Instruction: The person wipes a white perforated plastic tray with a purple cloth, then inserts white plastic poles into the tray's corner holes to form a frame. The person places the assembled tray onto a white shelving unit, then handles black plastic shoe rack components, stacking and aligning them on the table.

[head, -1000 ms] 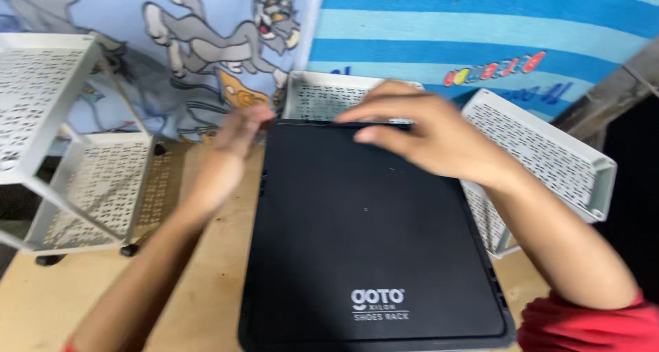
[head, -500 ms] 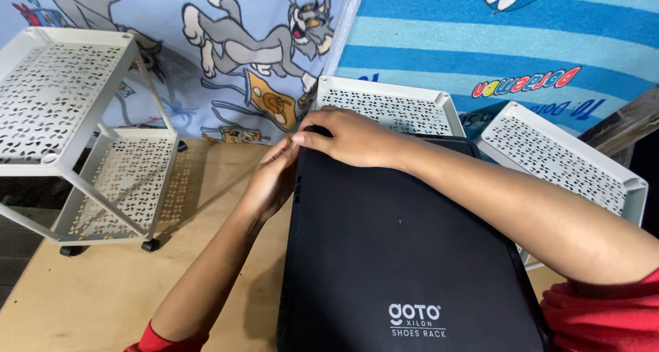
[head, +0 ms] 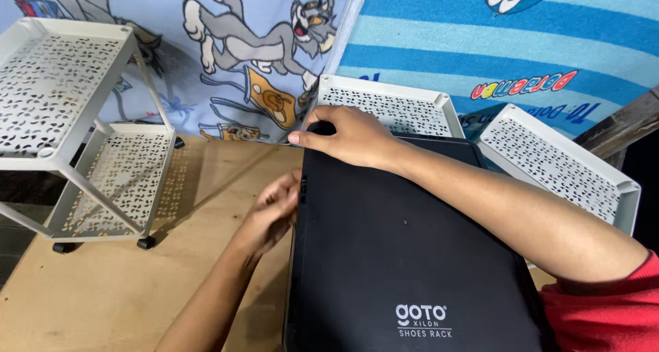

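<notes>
Right hand [head: 347, 138] atop black panel [head: 405, 256] corner; left hand [head: 278, 208] grips edge.

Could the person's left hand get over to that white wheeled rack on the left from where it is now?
Probably yes. The left hand rests at the black panel's left edge, and only bare wooden floor lies between it and the white wheeled rack.
</notes>
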